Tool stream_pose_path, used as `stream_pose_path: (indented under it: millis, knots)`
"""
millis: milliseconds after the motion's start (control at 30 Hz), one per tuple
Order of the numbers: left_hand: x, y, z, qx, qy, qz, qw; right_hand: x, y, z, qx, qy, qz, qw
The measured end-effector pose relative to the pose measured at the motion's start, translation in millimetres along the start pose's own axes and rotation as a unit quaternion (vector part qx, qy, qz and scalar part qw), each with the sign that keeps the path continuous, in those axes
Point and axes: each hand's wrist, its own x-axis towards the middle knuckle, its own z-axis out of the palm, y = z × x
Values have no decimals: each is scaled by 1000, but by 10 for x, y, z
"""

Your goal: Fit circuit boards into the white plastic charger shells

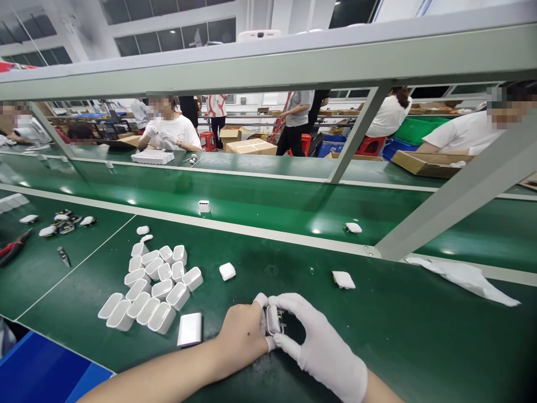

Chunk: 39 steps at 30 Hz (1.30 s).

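A small white plug charger (273, 320) with metal prongs on its right side is held between both hands over the green bench. My left hand (241, 333), bare except for white covers on the fingertips, grips it from the left. White-gloved, my right hand (323, 347) pinches its prong end with thumb and fingers. Left of my hands stand several open white charger casings (178, 299), grouped closely. A white block (190, 329) lies beside my left wrist. Two loose white charger parts rest farther off, one white piece (227, 271) and another white piece (344, 280).
A green conveyor belt (260, 221) runs behind the bench, carrying a white casing (203, 206). A slanted post (461, 190) and overhead shelf (251, 70) frame the view. Red-handled pliers (14, 246) lie left; a white sheet (465, 280) lies right. Several people work beyond.
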Motion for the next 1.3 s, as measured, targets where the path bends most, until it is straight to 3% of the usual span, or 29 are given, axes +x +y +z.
stream_pose_path:
  millis: [67, 200, 367, 467, 633, 733, 833, 900, 1000, 1133, 1300]
  knots:
    - [0, -21, 16, 36, 38, 23, 998, 8, 22, 19, 96, -17, 48, 994]
    - [-29, -69, 93, 84, 141, 110, 980, 16, -6, 87, 266, -36, 122, 956]
    - [-68, -74, 161, 59, 207, 180, 960, 33, -143, 172, 293, 7, 133, 947]
    - [-78, -38, 103, -25, 180, 185, 966, 44, -187, 200, 313, 34, 130, 940]
    - [-71, 12, -66, -233, 59, 126, 962, 57, -116, 144, 319, 16, 132, 938]
    - [-48, 19, -131, -324, 44, 92, 940, 26, 7, 53, 262, 9, 53, 964]
    - [-31, 19, -160, -366, 43, 81, 926, -31, 90, -48, 58, 56, -68, 994]
    - [-29, 21, -167, -363, 44, 94, 926, -57, 86, -100, -75, 56, -146, 985]
    - [-31, 24, -166, -340, 56, 121, 931, -58, 33, -128, -160, 36, -220, 962]
    - [-40, 25, -164, -309, 65, 128, 940, -37, 1, -112, -178, 55, -234, 954]
    - [-52, 17, -160, -257, 141, 152, 944, -38, 1, -105, -106, 85, -152, 979]
